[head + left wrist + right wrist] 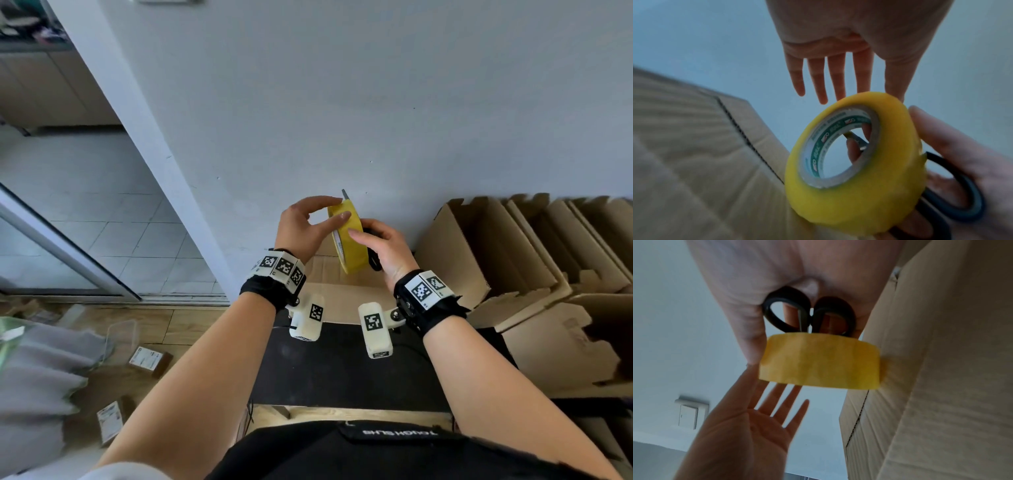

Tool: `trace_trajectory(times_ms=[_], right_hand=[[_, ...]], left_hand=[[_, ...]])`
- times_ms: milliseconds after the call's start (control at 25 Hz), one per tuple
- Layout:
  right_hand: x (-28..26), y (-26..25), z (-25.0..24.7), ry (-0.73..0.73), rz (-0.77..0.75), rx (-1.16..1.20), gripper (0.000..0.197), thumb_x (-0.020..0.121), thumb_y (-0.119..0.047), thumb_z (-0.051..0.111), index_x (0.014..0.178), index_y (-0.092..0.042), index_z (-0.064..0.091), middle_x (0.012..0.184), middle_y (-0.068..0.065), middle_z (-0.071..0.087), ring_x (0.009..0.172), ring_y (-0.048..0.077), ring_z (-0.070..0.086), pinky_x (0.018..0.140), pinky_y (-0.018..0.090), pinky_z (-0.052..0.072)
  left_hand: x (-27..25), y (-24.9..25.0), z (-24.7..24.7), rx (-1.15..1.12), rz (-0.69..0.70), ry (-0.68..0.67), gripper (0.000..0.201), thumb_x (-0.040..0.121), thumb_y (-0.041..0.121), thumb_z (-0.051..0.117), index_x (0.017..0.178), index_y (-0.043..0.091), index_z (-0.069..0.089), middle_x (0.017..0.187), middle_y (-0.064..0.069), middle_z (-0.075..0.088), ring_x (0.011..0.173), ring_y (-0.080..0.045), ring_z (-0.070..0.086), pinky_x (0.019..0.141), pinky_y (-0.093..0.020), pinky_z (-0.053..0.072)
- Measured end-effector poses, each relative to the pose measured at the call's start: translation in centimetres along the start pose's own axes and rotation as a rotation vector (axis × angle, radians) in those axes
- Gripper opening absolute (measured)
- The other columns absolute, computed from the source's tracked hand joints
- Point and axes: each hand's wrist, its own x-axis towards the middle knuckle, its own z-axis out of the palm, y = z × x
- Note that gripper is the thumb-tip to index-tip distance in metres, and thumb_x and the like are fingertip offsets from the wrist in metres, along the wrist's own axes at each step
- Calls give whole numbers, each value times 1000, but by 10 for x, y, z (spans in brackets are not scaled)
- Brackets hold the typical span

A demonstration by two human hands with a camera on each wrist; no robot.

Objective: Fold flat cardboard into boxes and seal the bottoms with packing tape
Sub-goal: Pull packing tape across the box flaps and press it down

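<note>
A yellow packing tape roll [349, 245] stands on edge above a brown cardboard box [342, 291], held up by my right hand [380, 248]. The same hand holds black-handled scissors [374, 262] against the roll's far side, and their blade tip sticks out above the roll. In the right wrist view the scissors [809, 313] lie in the palm behind the tape roll [818, 365]. My left hand [329, 209] is beside the roll with straight fingers, and its thumb touches the outer face. The left wrist view shows the tape roll [849, 154] with its green-printed core and the cardboard box [694, 146].
Several folded open cardboard boxes [496, 257] stand in a row at the right, against the white wall. A black tabletop [342, 363] lies under my wrists. Small packages [149, 359] and grey bags [34, 377] lie on the floor at left. A wall switch [688, 413] is on the wall.
</note>
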Motion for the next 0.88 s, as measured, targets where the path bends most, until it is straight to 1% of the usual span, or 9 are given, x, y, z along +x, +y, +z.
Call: trace_trajectory(times_ms=[80, 160, 280, 400, 560, 640, 720, 760, 880], right_hand=[[6, -2, 0, 18, -4, -46, 20, 86, -20, 71, 104, -12, 72, 100, 7, 74, 88, 15, 69, 67, 20, 52], [11, -4, 3, 39, 2, -83, 23, 85, -23, 72, 105, -11, 72, 101, 10, 72, 87, 17, 67, 66, 20, 51], [14, -7, 9, 53, 11, -105, 22, 86, -27, 72, 103, -13, 71, 100, 10, 70, 81, 15, 65, 56, 16, 49], [14, -7, 12, 69, -2, -143, 19, 87, -29, 72, 100, -16, 71, 103, 11, 69, 78, 11, 63, 51, 13, 48], [16, -7, 16, 62, -66, -257, 23, 86, -30, 72, 101, -14, 70, 100, 12, 69, 78, 10, 62, 56, 12, 48], [19, -9, 16, 38, -88, -301, 25, 85, -29, 74, 101, -11, 68, 93, 8, 68, 75, 10, 62, 61, 17, 50], [20, -12, 15, 21, -89, -320, 27, 83, -29, 76, 99, -10, 66, 85, 1, 65, 72, 12, 62, 64, 26, 50], [21, -14, 16, 28, -101, -353, 27, 82, -29, 77, 98, -11, 65, 83, -1, 63, 71, 11, 61, 64, 27, 48], [23, -16, 21, 172, -227, -589, 27, 81, -35, 76, 95, -17, 61, 91, -1, 59, 77, 12, 55, 66, 23, 42]], left_hand=[[2, 5, -3, 188, 178, 66, 19, 81, 41, 76, 95, 29, 78, 104, 14, 72, 102, 0, 63, 91, -31, 51], [5, 8, -4, 363, 370, 125, 13, 84, 37, 72, 85, 26, 79, 94, 13, 73, 93, -6, 65, 79, -32, 53], [10, 7, -1, 564, 556, 179, 15, 86, 29, 67, 78, 18, 73, 81, 7, 70, 81, -15, 62, 62, -31, 49], [11, 6, 1, 673, 614, 193, 17, 88, 23, 61, 77, 12, 65, 77, 0, 64, 77, -23, 58, 55, -33, 46], [13, 6, 1, 695, 604, 170, 12, 90, 11, 61, 80, 5, 60, 79, -8, 61, 76, -29, 56, 60, -40, 48], [16, 8, 0, 675, 598, 144, 12, 91, 8, 60, 81, 3, 59, 80, -10, 60, 74, -30, 55, 63, -39, 47], [17, 10, -1, 637, 577, 134, 11, 92, 7, 59, 82, 2, 59, 81, -12, 60, 72, -29, 55, 63, -33, 43], [17, 11, -1, 622, 574, 138, 11, 91, 6, 58, 81, 1, 59, 81, -12, 59, 70, -29, 55, 62, -31, 41], [15, 10, 0, 576, 581, 143, 14, 94, 8, 54, 83, 1, 58, 84, -13, 59, 65, -30, 56, 58, -37, 46]])
